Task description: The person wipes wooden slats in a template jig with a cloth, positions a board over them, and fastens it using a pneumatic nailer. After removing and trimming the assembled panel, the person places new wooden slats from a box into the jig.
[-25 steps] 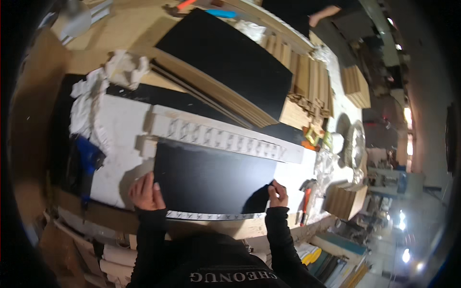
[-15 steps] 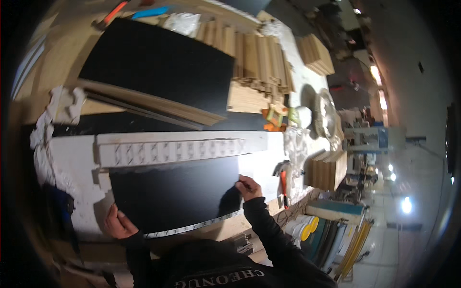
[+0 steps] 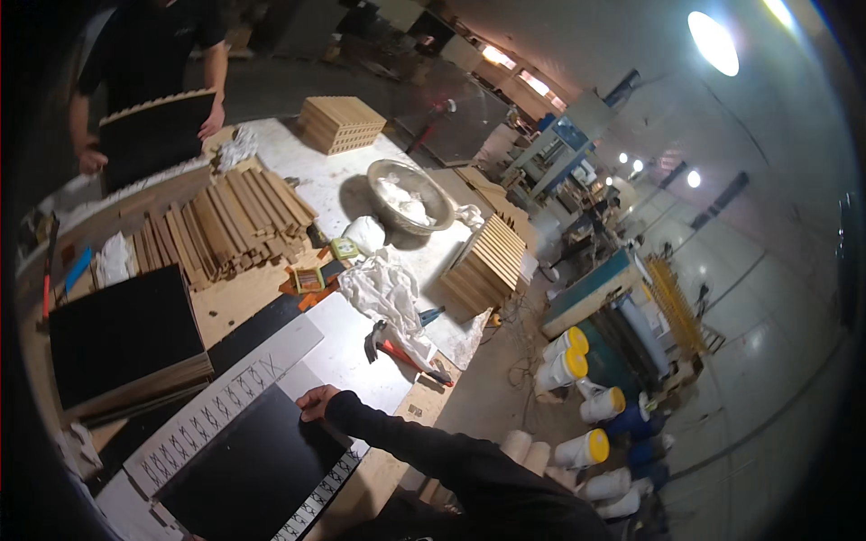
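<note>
A flat black panel (image 3: 257, 464) lies on the white work surface in front of me. My right hand (image 3: 316, 402) pinches its right end near the far corner, fingers bent over the edge. Along the panel's far side runs a white strip with a row of black crossed marks (image 3: 209, 422); another marked strip (image 3: 316, 500) borders its near side. The panel's left end runs to the lower edge of the picture. My left hand is out of sight there.
Across the table a person holds another black panel (image 3: 153, 140). Stacked black panels (image 3: 126, 338), wooden slats (image 3: 225, 221), a metal bowl (image 3: 410, 194), notched wood blocks (image 3: 483, 266), crumpled white cloth (image 3: 383, 284) and a red-handled hammer (image 3: 397, 350) lie about. Yellow-lidded buckets (image 3: 582, 448) stand right.
My view has swung up and to the right, bringing the other person into it. My left hand has left the picture. My right hand stays at the panel's right end.
</note>
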Available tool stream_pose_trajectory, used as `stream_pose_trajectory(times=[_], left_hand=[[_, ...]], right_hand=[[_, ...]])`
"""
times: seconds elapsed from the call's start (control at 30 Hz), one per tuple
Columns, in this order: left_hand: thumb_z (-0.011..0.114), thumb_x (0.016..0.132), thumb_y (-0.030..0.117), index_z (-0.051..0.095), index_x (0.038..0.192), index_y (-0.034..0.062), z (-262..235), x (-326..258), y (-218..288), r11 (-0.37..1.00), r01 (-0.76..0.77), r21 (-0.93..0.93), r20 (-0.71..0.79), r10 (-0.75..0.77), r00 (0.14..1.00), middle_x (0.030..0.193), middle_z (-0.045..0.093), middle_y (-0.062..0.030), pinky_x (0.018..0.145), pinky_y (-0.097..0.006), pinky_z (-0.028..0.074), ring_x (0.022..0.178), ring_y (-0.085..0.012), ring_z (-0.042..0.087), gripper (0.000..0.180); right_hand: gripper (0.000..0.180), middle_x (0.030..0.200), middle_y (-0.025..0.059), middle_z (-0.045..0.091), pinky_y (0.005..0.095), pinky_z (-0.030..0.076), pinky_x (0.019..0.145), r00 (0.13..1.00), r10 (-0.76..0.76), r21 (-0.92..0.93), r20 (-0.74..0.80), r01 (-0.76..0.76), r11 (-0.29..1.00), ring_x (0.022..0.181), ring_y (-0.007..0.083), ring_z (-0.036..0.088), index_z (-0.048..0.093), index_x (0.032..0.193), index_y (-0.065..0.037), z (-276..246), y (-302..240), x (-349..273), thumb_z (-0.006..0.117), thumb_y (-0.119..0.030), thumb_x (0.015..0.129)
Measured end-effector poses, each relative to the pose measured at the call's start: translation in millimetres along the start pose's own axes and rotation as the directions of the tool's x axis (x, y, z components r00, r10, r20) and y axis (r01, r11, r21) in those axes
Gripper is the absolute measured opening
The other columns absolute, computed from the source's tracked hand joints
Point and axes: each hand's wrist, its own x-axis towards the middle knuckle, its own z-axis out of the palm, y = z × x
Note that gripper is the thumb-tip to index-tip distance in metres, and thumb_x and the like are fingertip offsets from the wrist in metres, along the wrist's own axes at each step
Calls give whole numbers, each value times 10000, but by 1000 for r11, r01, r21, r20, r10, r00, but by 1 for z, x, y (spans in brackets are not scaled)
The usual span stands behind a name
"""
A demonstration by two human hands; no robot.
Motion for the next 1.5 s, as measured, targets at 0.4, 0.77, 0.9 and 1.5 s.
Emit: stream_pose_trajectory(times=[0.4,0.77,0.9,1.5], left_hand=[[493,840,311,623,850,-3,16,-19,-46,599,-680,-422,-598,380,706,803,591,-194,732,-426,419,781,-356,534,340],[515,811,238,621,881,47,55,-18,-58,983,-181,3,374,167,912,821,604,-152,686,-394,451,757,-338,562,229],[485,851,245,575,990,58,42,-47,-76,999,4,-51,191,5,982,870,582,-166,756,-409,421,855,-340,529,250],[716,608,99,315,1318,128,-44,-36,-33,937,-278,-212,523,350,777,1145,437,-200,850,-394,412,1043,-353,462,815]], right_hand=[[231,772,44,654,262,462,659,983,-130,-388,-132,70,919,718,136,606,670,855,-83,4,6,-79,698,-229,679],[203,758,57,656,283,491,644,937,-343,-303,63,346,888,687,123,600,671,800,-78,-6,49,-26,724,-211,656],[207,852,62,654,262,494,706,941,-333,-318,-53,300,899,768,140,615,624,933,-36,-1,58,-43,633,-110,741],[280,1082,77,556,292,480,589,325,-890,-770,321,637,-46,705,202,580,581,965,-57,1,45,-111,601,-77,686]])
